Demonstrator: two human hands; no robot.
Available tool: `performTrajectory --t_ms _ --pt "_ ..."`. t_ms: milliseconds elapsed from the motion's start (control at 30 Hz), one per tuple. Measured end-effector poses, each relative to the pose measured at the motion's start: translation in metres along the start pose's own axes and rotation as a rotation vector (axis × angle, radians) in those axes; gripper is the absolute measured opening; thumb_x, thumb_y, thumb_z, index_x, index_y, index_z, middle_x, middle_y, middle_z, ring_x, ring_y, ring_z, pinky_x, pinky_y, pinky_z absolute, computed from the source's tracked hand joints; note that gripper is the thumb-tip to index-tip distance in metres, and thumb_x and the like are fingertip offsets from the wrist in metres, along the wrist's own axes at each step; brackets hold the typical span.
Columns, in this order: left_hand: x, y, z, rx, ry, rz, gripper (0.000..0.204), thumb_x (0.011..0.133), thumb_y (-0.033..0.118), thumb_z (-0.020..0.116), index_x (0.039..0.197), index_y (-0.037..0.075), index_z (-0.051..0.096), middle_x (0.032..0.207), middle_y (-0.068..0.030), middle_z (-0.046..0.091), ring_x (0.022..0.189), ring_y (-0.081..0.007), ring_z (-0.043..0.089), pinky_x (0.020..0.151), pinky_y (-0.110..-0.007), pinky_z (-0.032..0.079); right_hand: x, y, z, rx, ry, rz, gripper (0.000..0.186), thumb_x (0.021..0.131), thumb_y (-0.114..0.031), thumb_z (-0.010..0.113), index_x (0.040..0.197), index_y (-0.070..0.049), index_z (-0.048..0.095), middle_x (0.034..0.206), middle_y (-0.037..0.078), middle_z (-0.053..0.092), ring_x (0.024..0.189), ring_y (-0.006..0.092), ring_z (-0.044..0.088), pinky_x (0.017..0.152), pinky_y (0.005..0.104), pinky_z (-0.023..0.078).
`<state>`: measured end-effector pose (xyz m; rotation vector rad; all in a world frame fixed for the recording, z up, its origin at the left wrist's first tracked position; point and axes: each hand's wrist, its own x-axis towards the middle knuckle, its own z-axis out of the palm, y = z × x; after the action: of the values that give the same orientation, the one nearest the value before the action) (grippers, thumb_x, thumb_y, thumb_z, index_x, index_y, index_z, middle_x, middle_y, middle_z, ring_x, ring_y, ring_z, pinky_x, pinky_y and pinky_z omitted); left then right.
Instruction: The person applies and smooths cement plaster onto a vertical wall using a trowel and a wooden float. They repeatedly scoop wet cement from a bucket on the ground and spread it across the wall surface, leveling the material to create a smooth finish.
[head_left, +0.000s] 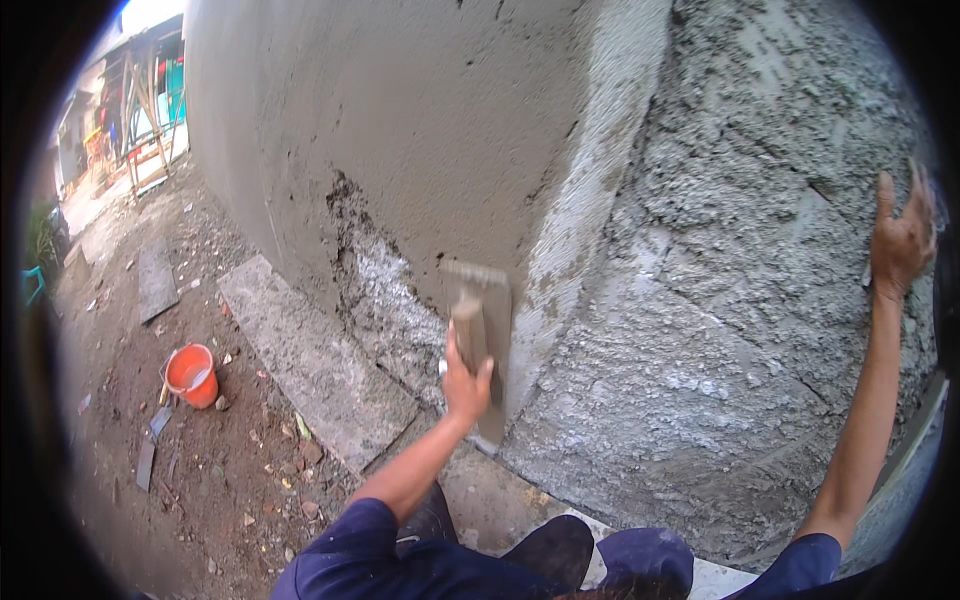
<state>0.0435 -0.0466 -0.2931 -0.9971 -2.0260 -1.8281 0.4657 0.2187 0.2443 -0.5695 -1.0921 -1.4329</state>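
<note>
My left hand [466,382] is closed round the handle of a plastering float [497,340], a flat rectangular board held lengthwise against the wall. Around the float lies wet grey plaster [430,130], smooth above it and ragged at its lower left edge. A pale, straight band [598,170] runs up the wall just right of the float. Further right, my right hand [903,235] rests with fingers spread on the rough, coarse part of the wall [700,290]. Nothing shows in that hand.
An orange bucket [191,375] stands on the dirt ground at left, beside a trowel-like tool [158,425]. A concrete slab [315,360] lies along the wall's foot. A flat board [156,280] and scattered stones are farther off. Wooden scaffolding [145,120] stands in the distance.
</note>
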Motion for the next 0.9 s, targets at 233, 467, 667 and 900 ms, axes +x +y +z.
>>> performTrajectory --t_ms 233,467,667,900 --pt "0.101 0.146 -0.008 -0.071 0.072 0.309 0.102 0.088 0.016 0.078 0.164 0.001 0.012 0.162 -0.0295 0.036 0.140 -0.0484 0.049 0.112 -0.051 0.046 0.010 -0.024 -0.025 0.011 -0.107 0.130 0.063 0.104 -0.063 0.047 0.154 -0.025 0.048 0.164 0.004 0.042 0.155 0.0277 0.032 0.126 0.0545 0.023" --pt "0.388 0.447 -0.087 0.137 0.251 0.510 0.059 0.089 0.028 0.073 0.136 0.003 0.047 0.132 -0.0257 0.066 0.114 -0.0470 0.066 0.098 -0.057 0.053 0.014 -0.019 -0.033 0.014 -0.096 0.120 0.060 0.104 -0.060 0.051 0.152 -0.024 0.050 0.162 0.004 0.045 0.154 0.0274 0.034 0.126 0.0545 0.022" --pt "0.399 0.472 -0.112 0.225 0.332 0.689 0.072 0.084 0.015 0.075 0.147 -0.005 0.046 0.132 -0.0329 0.064 0.124 -0.0463 0.062 0.108 -0.051 0.049 0.009 -0.019 -0.025 0.016 -0.067 0.107 0.063 0.103 -0.064 0.050 0.153 -0.024 0.050 0.162 0.005 0.045 0.154 0.0281 0.035 0.126 0.0555 0.021" --pt "0.225 0.243 -0.046 0.255 0.212 0.741 0.094 0.087 0.017 0.077 0.160 -0.006 0.022 0.154 -0.0344 0.045 0.098 -0.0443 0.073 0.081 -0.049 0.063 0.012 -0.016 -0.027 -0.058 -0.082 0.125 0.064 0.103 -0.065 0.051 0.153 -0.024 0.051 0.161 0.005 0.046 0.155 0.0268 0.034 0.126 0.0554 0.022"
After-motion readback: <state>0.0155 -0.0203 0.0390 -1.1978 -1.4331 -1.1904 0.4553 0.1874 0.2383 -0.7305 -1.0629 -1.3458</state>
